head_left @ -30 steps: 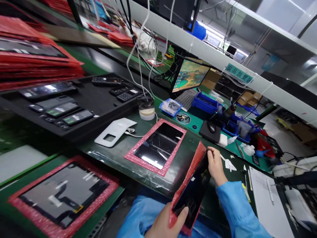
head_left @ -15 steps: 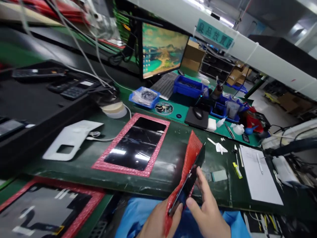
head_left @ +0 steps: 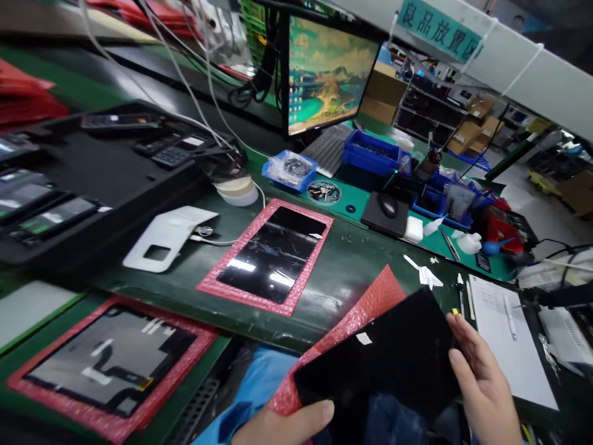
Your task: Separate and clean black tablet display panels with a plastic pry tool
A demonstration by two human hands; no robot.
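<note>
Left hand (head_left: pixel 285 426): is pinching the black panel (head_left: pixel 393 358) at its near left corner, thumb pressing on the face, red bubble wrap (head_left: pixel 354 315) sticking out behind.
Right hand (head_left: pixel 486 386): is bracketing the opposite edge; whether these fingers are gripping or merely touching, I cannot tell.
Black panel: is spanning the gap between both hands, tilting, a white tab (head_left: pixel 364 338) showing.
Slip risk: the smooth panel could be sliding off the loose wrap if the left thumb were slackening.
Bench edge: is running just beyond the left fingers; a dipping corner could be knocking it.
Open room: the widest stretch of bench (head_left: pixel 347 259) is showing ahead of the fingers, between a second panel (head_left: pixel 273 253) and white scraps (head_left: pixel 430 277).
Right side: paper (head_left: pixel 528 364) is lying just past the right fingers, crowding sideways swings.
</note>
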